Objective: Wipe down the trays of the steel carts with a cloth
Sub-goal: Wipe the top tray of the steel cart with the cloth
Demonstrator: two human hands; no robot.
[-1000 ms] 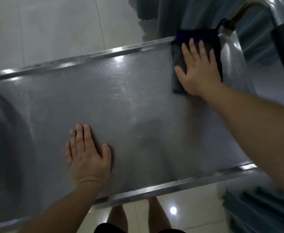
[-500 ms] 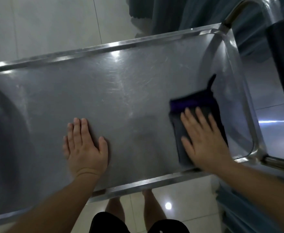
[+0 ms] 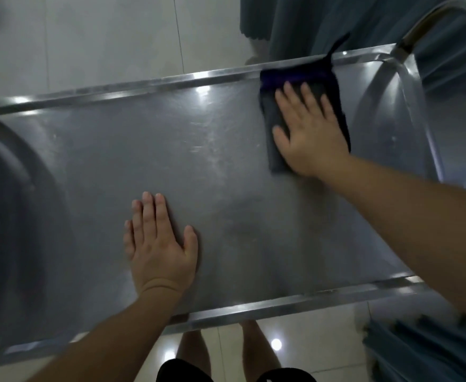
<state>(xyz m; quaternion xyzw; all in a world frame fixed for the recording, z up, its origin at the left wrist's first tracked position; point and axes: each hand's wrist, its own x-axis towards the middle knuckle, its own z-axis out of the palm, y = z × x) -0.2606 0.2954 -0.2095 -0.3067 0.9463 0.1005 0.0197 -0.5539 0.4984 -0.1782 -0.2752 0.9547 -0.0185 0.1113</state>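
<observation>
A steel cart tray fills most of the head view, with raised rims at the far and near sides. A dark grey cloth with a purple edge lies flat at the tray's far right, its top against the far rim. My right hand presses on the cloth with straight, spread fingers. My left hand rests flat on the bare steel near the front rim, fingers straight and together, holding nothing.
A curved steel cart handle rises past the tray's right end. Blue-grey curtain fabric hangs behind the far rim, and more lies at the lower right. Glossy pale floor tiles surround the cart. My legs show below the near rim.
My right hand has slid the cloth from the near right part of the tray back up to the far rim. My left hand has stayed flat in the same place.
</observation>
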